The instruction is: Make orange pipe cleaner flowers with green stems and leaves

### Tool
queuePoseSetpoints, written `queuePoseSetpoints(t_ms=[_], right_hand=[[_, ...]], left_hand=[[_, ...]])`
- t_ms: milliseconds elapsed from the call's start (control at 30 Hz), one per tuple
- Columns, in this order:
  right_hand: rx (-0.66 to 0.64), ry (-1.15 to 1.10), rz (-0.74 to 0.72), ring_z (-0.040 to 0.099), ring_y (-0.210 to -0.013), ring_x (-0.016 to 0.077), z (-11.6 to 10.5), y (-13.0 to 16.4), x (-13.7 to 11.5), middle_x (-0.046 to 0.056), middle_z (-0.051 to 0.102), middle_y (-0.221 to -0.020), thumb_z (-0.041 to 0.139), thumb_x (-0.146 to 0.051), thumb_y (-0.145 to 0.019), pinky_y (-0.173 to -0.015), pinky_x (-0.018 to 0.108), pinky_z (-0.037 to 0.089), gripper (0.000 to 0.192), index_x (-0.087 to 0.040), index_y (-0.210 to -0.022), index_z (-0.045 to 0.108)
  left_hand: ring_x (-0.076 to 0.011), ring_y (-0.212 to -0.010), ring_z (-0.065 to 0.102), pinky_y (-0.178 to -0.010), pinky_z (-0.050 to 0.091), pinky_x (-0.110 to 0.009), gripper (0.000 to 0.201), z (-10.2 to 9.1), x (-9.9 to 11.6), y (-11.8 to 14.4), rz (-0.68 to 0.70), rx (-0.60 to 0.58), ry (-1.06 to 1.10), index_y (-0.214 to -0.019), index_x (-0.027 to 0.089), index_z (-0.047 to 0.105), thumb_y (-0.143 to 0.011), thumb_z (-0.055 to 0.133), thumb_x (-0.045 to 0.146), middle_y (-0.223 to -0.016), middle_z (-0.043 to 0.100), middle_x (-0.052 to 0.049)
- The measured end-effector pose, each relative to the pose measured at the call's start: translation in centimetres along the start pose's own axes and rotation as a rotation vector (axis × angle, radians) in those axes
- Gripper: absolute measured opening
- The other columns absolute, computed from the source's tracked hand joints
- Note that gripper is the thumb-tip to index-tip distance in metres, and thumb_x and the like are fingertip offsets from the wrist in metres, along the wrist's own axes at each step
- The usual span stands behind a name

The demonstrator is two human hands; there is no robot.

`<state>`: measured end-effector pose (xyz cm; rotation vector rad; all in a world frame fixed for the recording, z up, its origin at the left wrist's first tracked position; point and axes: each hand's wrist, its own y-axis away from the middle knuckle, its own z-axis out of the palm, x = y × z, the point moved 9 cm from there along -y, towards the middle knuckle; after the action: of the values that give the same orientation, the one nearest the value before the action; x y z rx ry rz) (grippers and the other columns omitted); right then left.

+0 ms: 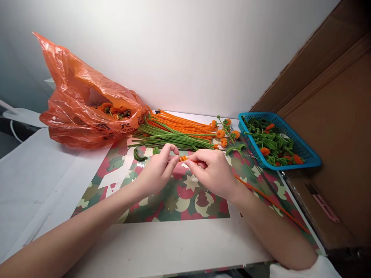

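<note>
Both my hands meet over the patterned mat point(179, 200) in the middle of the table. My left hand point(158, 170) and my right hand point(213, 170) pinch the coiled end of an orange pipe cleaner point(183, 158) between their fingertips. The rest of that pipe cleaner runs back under my right wrist towards the lower right. Just behind my hands lies a bundle of green pipe cleaners point(171, 137) and a bundle of orange pipe cleaners point(185, 122).
An orange plastic bag point(84, 104) holding orange pieces sits at the back left. A blue basket point(301, 148) with green and orange pieces stands at the right. Finished stems with orange buds point(224, 133) lie beside it. Cardboard point(333, 116) walls the right side.
</note>
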<state>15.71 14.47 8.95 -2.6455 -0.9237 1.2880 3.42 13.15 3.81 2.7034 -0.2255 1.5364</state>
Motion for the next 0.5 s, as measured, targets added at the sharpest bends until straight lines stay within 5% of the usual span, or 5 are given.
queuePoseSetpoints(t_ms=[133,300,500], right_hand=[[0.066,-0.101,-0.036,0.047,-0.051,0.0093,0.2,0.2,-0.1,-0.001,0.058,-0.054,0.061,-0.018,-0.082,-0.053,0.024,0.036,0.021,-0.016,-0.063,0.069],[0.112,-0.312,0.043,0.054,-0.053,0.0107,1.4,0.1,1.6,0.002,0.069,-0.064,0.065,-0.023,-0.081,-0.052,0.024,0.042,0.016,-0.017,-0.07,0.075],[-0.159,-0.717,0.276,0.06,-0.052,0.0131,3.9,-0.5,4.6,0.004,0.069,-0.066,0.073,-0.037,-0.072,-0.048,0.026,0.049,0.022,-0.016,-0.075,0.075]], left_hand=[[-0.0084,-0.048,0.022,-0.046,0.021,-0.02,0.014,-0.6,-0.8,-0.5,-0.069,0.058,0.466,-0.091,0.021,0.042,-0.093,0.044,0.035,-0.056,0.028,0.01],[-0.0067,-0.047,0.013,-0.045,0.016,-0.019,0.017,0.3,-1.3,-0.6,-0.17,-0.034,0.91,-0.085,0.022,0.042,-0.089,0.053,0.033,-0.052,0.02,0.012],[-0.0061,-0.046,0.011,-0.047,0.016,-0.019,0.022,1.0,-0.5,-0.4,-0.118,-0.171,1.018,-0.089,0.023,0.045,-0.087,0.06,0.038,-0.051,0.017,0.012]])
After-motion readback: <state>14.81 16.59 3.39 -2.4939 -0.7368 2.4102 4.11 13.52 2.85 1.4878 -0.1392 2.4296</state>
